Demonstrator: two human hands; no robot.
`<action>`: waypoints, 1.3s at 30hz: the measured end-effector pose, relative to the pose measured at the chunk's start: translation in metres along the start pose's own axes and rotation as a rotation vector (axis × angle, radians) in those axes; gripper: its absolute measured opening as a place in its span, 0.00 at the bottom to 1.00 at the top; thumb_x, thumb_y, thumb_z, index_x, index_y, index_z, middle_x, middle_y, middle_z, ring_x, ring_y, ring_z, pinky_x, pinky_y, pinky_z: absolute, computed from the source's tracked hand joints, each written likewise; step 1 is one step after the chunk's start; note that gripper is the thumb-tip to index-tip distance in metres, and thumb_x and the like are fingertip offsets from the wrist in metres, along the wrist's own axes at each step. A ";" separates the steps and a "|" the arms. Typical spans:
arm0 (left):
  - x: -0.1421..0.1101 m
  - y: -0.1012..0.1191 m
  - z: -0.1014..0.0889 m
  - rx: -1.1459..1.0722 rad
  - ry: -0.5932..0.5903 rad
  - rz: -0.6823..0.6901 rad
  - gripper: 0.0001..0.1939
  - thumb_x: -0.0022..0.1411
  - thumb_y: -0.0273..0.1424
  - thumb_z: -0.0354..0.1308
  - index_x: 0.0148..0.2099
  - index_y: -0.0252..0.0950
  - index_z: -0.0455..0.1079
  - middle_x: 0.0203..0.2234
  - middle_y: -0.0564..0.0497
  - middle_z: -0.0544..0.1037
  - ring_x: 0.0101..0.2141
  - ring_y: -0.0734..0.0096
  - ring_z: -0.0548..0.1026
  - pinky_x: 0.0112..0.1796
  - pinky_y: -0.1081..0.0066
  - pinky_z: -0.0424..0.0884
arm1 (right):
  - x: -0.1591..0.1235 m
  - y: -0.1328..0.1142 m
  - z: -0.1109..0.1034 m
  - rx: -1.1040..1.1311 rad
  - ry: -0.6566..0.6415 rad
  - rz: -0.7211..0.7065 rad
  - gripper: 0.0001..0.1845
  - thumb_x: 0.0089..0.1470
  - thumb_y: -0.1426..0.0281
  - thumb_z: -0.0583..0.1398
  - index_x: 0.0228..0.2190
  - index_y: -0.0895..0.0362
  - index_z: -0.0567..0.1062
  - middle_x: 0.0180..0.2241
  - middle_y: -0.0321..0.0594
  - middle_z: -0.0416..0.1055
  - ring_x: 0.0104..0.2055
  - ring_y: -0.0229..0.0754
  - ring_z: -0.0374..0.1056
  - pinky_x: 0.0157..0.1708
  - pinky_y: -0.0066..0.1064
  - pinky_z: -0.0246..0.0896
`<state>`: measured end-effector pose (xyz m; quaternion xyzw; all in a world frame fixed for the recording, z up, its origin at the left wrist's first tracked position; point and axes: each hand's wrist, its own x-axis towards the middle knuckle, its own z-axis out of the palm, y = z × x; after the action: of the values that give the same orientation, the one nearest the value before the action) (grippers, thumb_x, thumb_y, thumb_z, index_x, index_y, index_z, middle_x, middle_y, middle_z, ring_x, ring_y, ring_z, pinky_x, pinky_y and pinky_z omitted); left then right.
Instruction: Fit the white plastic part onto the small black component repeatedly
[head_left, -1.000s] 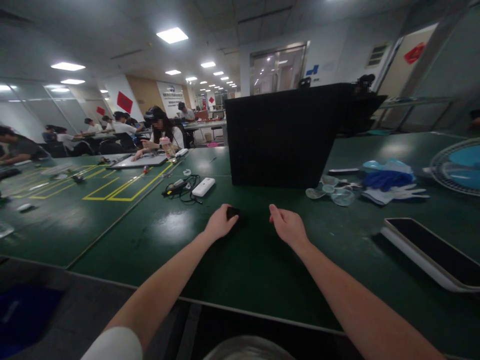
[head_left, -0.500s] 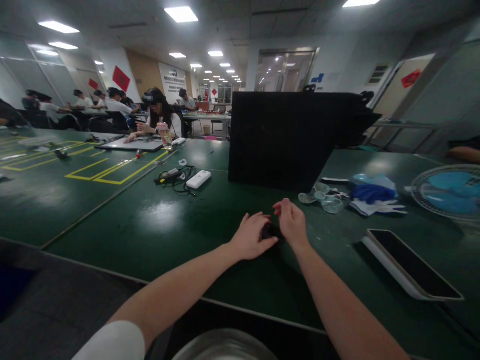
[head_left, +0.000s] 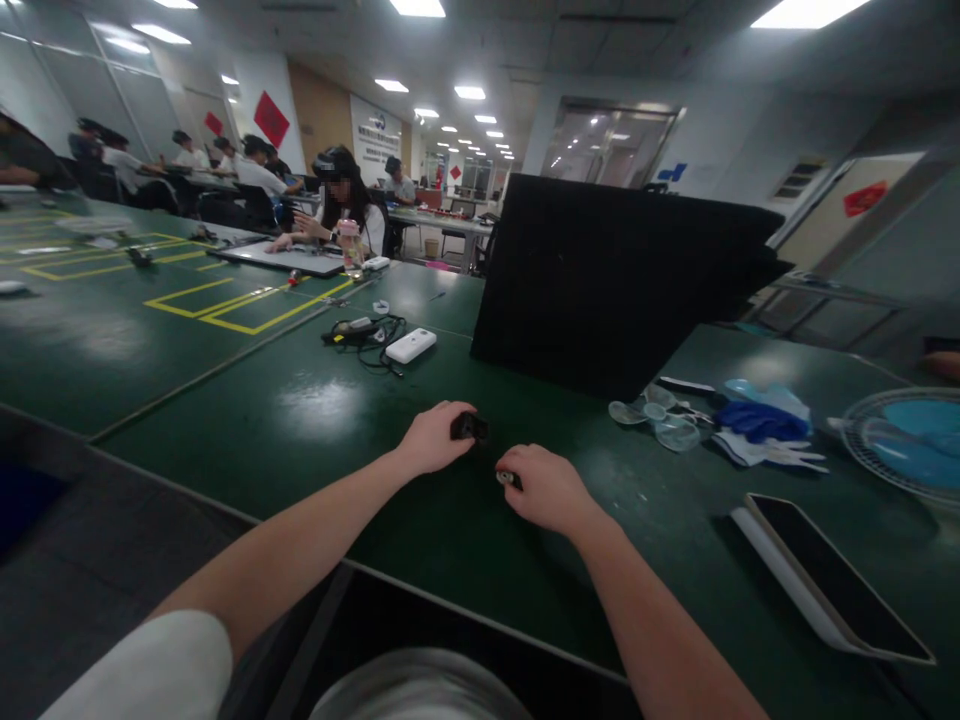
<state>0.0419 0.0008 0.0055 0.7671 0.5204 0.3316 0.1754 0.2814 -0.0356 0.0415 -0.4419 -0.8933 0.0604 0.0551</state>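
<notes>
My left hand (head_left: 433, 440) is closed around a small black object (head_left: 471, 428), low over the green table; its dark body sticks out past my fingertips, and its kind is unclear. To the right and nearer me, my right hand (head_left: 551, 490) pinches a small cylindrical piece with a shiny metal end (head_left: 507, 479). Most of that piece is hidden inside my fingers. A gap of bare tabletop separates the two hands.
Beyond my hands stands a large black box (head_left: 577, 290). Left of it lie a white power bank (head_left: 411, 346) and black cables (head_left: 360, 335). On the right are fan blades (head_left: 660, 412), gloves (head_left: 761, 425), a fan grille (head_left: 851, 440) and a tablet-like device (head_left: 836, 580). A co-worker (head_left: 349, 205) sits across.
My hands have moved apart: the left went left with the black object, the right came down and nearer me with the metal-ended piece now showing. The view has tilted slightly.
</notes>
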 end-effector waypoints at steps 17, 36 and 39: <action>-0.009 0.019 0.005 -0.196 -0.299 0.135 0.26 0.55 0.37 0.66 0.55 0.41 0.71 0.43 0.50 0.81 0.41 0.64 0.79 0.44 0.66 0.74 | 0.005 -0.005 0.006 0.224 0.297 -0.132 0.08 0.62 0.68 0.59 0.38 0.51 0.79 0.46 0.40 0.76 0.44 0.41 0.73 0.41 0.35 0.71; -0.004 0.011 0.006 0.037 -0.113 -0.009 0.23 0.58 0.34 0.64 0.56 0.43 0.69 0.44 0.50 0.80 0.44 0.60 0.79 0.48 0.62 0.74 | 0.004 0.022 0.000 -0.058 0.103 0.129 0.10 0.52 0.72 0.64 0.37 0.52 0.82 0.46 0.48 0.73 0.47 0.54 0.67 0.42 0.42 0.65; -0.004 0.012 0.007 0.007 -0.134 -0.005 0.24 0.58 0.34 0.64 0.57 0.44 0.69 0.45 0.51 0.80 0.44 0.61 0.79 0.47 0.63 0.74 | 0.004 0.020 -0.002 0.022 0.217 0.214 0.08 0.56 0.69 0.62 0.37 0.52 0.82 0.39 0.46 0.74 0.40 0.49 0.69 0.35 0.37 0.65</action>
<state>0.0538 -0.0074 0.0062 0.7867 0.5108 0.2774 0.2080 0.2950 -0.0201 0.0407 -0.5380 -0.8292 0.0275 0.1491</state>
